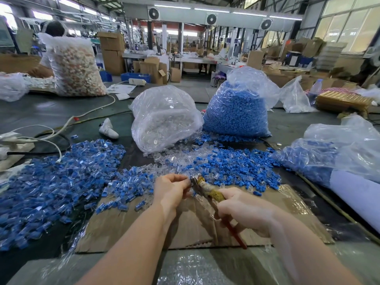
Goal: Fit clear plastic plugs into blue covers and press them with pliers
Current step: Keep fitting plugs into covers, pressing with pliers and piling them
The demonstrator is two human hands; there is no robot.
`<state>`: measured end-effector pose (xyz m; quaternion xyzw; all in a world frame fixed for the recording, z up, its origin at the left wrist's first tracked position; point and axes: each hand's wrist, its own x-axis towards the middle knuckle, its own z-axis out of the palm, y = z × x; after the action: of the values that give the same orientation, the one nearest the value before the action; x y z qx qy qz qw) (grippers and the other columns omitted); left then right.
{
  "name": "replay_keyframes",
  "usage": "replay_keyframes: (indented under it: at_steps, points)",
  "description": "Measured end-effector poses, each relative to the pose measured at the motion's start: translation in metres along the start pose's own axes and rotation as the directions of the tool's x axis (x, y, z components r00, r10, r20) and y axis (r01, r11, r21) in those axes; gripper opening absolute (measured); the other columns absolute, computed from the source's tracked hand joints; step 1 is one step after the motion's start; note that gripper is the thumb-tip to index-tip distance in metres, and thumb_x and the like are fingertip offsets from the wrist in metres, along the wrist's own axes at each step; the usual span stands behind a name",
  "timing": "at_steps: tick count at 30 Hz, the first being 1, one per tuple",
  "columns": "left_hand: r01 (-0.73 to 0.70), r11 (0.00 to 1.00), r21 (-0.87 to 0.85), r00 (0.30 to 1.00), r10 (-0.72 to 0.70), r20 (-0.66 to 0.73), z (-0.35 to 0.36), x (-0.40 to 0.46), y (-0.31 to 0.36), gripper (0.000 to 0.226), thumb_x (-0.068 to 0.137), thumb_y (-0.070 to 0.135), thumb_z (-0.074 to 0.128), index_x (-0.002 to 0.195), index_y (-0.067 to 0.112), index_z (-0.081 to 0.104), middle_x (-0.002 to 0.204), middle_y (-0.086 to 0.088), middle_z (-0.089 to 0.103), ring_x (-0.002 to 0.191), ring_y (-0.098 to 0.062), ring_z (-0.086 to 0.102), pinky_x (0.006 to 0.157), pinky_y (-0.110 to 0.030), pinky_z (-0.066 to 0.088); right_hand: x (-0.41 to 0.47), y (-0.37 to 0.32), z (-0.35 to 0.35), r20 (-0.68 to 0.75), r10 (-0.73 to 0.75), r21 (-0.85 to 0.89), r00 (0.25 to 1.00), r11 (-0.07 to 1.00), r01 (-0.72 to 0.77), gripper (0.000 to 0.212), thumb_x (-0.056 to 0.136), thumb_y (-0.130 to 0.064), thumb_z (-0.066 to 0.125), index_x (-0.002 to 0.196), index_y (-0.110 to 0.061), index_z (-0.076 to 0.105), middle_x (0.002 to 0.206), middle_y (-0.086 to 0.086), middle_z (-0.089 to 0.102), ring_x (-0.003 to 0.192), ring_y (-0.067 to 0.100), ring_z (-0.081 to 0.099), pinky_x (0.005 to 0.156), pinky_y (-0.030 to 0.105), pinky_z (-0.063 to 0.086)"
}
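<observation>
My right hand (244, 208) grips the handles of a pair of pliers (207, 189), whose metal jaws point up and left. My left hand (172, 189) pinches a small part right at those jaws; the part itself is hidden by my fingers. A loose heap of blue covers (232, 163) lies just beyond my hands, mixed with clear plugs (176, 157). A wide pile of fitted blue-and-clear pieces (51, 182) spreads to the left. Under my hands lies a flat sheet of cardboard (144, 227).
A clear bag of plugs (164, 118) and a bag of blue covers (236, 108) stand behind the heaps. Another bag of blue parts (329, 153) lies at the right. White cables (61, 128) and a power strip run at left. A person sits at far left.
</observation>
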<state>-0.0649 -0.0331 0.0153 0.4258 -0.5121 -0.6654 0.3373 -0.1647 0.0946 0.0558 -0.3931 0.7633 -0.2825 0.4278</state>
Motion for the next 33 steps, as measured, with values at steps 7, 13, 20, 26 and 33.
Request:
replay_keyframes:
  at_steps: [7, 13, 20, 26, 33]
  points:
    - [-0.003, 1.000, -0.026, 1.000, 0.003, -0.011, 0.001, -0.002, -0.002, 0.007, 0.085, -0.004, 0.059, 0.091, -0.003, 0.063, 0.076, -0.013, 0.062, 0.058, -0.015, 0.056, 0.052, -0.020, 0.052, 0.000, 0.000, 0.003, -0.035, -0.052, -0.029, 0.998, 0.998, 0.051, 0.013, 0.082, 0.001, 0.042, 0.079, -0.011, 0.044, 0.076, 0.006, 0.044, 0.064, 0.017, 0.039, 0.058, 0.032, 0.033]
    - [-0.050, 0.999, -0.008, 0.997, 0.050, -0.067, -0.004, 0.000, -0.004, 0.008, 0.086, 0.000, 0.061, 0.084, 0.007, 0.065, 0.077, -0.010, 0.065, 0.060, -0.014, 0.059, 0.058, -0.024, 0.054, 0.003, 0.007, 0.005, -0.047, -0.077, 0.184, 0.996, 0.979, 0.085, 0.030, 0.077, 0.002, 0.055, 0.102, -0.012, 0.063, 0.072, 0.001, 0.056, 0.057, 0.011, 0.046, 0.050, 0.020, 0.035]
    - [-0.139, 0.980, 0.140, 0.988, 0.146, -0.044, -0.015, 0.008, 0.001, 0.006, 0.084, 0.002, 0.065, 0.084, 0.008, 0.067, 0.075, -0.010, 0.066, 0.062, -0.016, 0.059, 0.053, -0.023, 0.048, 0.001, 0.003, 0.009, 0.062, -0.087, 0.360, 0.994, 0.931, 0.059, 0.037, 0.078, 0.010, 0.049, 0.108, -0.007, 0.061, 0.068, 0.003, 0.063, 0.054, 0.009, 0.059, 0.047, 0.020, 0.045]
    - [-0.207, 0.916, 0.344, 0.960, 0.258, -0.109, -0.025, 0.012, 0.000, 0.005, 0.085, 0.011, 0.066, 0.088, 0.012, 0.070, 0.077, -0.002, 0.068, 0.065, -0.014, 0.060, 0.063, -0.025, 0.049, 0.011, 0.011, 0.012, -0.204, -0.209, -0.061, 0.956, 0.978, 0.201, 0.058, 0.081, 0.002, 0.052, 0.133, -0.024, 0.048, 0.090, -0.004, 0.049, 0.060, 0.008, 0.046, 0.047, 0.017, 0.035]
    - [-0.262, 0.460, 0.848, 0.799, 0.597, -0.077, -0.064, 0.023, 0.001, 0.018, 0.091, 0.013, 0.057, 0.104, 0.015, 0.069, 0.100, -0.004, 0.063, 0.091, -0.019, 0.054, 0.077, -0.030, 0.043, 0.026, 0.044, -0.011, -0.551, -0.112, -0.343, 0.827, 0.934, -0.101, 0.061, 0.082, -0.020, 0.059, 0.136, -0.037, 0.039, 0.121, 0.002, 0.050, 0.112, 0.023, 0.045, 0.098, 0.045, 0.040]
